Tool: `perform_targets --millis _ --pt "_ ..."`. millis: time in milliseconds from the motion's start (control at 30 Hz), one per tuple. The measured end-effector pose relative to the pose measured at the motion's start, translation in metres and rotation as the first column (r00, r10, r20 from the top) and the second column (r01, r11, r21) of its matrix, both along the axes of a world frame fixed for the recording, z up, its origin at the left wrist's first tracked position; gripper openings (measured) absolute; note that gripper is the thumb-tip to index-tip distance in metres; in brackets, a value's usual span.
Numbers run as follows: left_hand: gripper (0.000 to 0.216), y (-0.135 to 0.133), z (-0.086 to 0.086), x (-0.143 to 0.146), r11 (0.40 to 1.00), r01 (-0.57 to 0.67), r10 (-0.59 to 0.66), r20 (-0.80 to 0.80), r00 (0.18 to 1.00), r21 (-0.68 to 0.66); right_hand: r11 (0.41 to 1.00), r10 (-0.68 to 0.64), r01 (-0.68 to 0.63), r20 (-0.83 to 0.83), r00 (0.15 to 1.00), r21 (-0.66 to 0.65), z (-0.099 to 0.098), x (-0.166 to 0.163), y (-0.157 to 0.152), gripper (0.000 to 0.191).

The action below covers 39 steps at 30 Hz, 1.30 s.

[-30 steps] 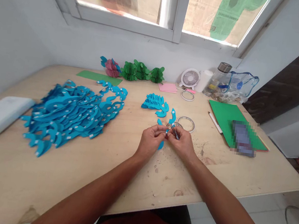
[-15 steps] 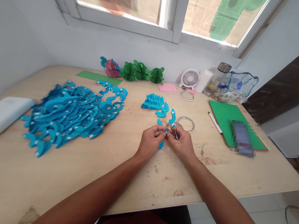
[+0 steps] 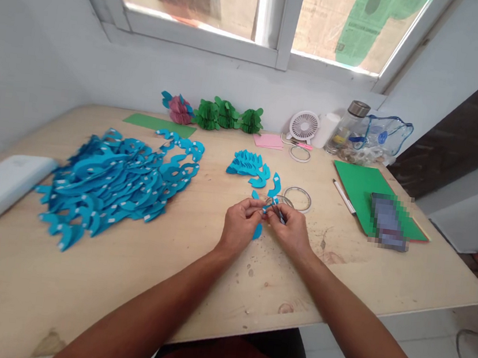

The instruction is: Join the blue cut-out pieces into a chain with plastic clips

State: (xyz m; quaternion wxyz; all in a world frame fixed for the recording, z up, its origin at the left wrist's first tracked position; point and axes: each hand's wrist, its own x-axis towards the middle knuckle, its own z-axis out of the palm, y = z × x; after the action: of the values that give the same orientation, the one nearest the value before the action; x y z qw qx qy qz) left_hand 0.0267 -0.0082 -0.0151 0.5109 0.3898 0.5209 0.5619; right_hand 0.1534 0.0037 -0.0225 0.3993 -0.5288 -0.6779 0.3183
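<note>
Near the middle of the table, my left hand (image 3: 242, 223) pinches a small blue paper piece (image 3: 267, 207) between thumb and fingers. My right hand (image 3: 289, 226) meets it fingertip to fingertip, closed around a slim dark metal tool (image 3: 277, 211); whether it is tweezers or small scissors is unclear. Part of a blue paper shape (image 3: 257, 232) shows below the fingers. Just beyond my hands lie a curved blue paper piece (image 3: 274, 184) with white patches and a small fanned row of blue pieces (image 3: 247, 164). Rolls of narrow tape (image 3: 309, 202) rest flat by my right hand.
A large heap of blue paper pieces (image 3: 121, 176) lies left, beside a white box-like device (image 3: 7, 185). Green paper ornaments (image 3: 227, 113), a small fan (image 3: 303, 126) and a bottle (image 3: 347, 128) line the wall. Green sheets (image 3: 360, 188), a pen (image 3: 343, 196) and a blurred phone (image 3: 388, 220) lie right.
Both hands stay almost in place, with the fingertips and dark tool shifting slightly around the small blue paper piece. The surrounding objects have not moved.
</note>
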Motion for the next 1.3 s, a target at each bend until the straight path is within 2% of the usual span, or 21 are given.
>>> perform_targets --millis 267,500,600,733,900,1300 --pt "0.025 -0.0004 0.0017 -0.0027 0.997 -0.009 0.015 0.082 0.997 -0.074 0.998 -0.055 0.057 -0.077 0.995 0.017 0.0033 0.0029 0.0005 0.02" --pt "0.023 -0.0022 0.0057 -0.0007 0.998 0.027 -0.018 0.152 0.988 -0.054 0.993 -0.121 0.12 -0.157 0.98 -0.015 0.0014 0.003 0.0038 0.027" --pt "0.026 -0.003 0.0062 -0.0004 0.998 0.036 -0.028 0.147 0.989 -0.048 0.995 -0.104 0.102 -0.185 0.977 -0.017 0.0035 0.0035 0.004 0.02" --pt "0.027 -0.0034 0.005 -0.001 0.998 0.047 -0.04 0.12 0.992 -0.053 0.999 -0.036 0.035 -0.161 0.986 -0.008 0.0049 0.0032 0.0025 0.021" --pt "0.034 0.0007 0.0019 -0.0051 0.999 0.014 -0.012 0.074 0.997 -0.033 0.999 -0.032 0.029 -0.139 0.99 -0.023 0.0011 0.0026 0.0021 0.023" --pt "0.036 0.0023 0.0023 -0.0066 0.998 -0.015 0.013 0.036 0.999 0.058 0.997 -0.015 0.008 0.088 0.996 0.082 0.0059 0.0 -0.0033 0.025"
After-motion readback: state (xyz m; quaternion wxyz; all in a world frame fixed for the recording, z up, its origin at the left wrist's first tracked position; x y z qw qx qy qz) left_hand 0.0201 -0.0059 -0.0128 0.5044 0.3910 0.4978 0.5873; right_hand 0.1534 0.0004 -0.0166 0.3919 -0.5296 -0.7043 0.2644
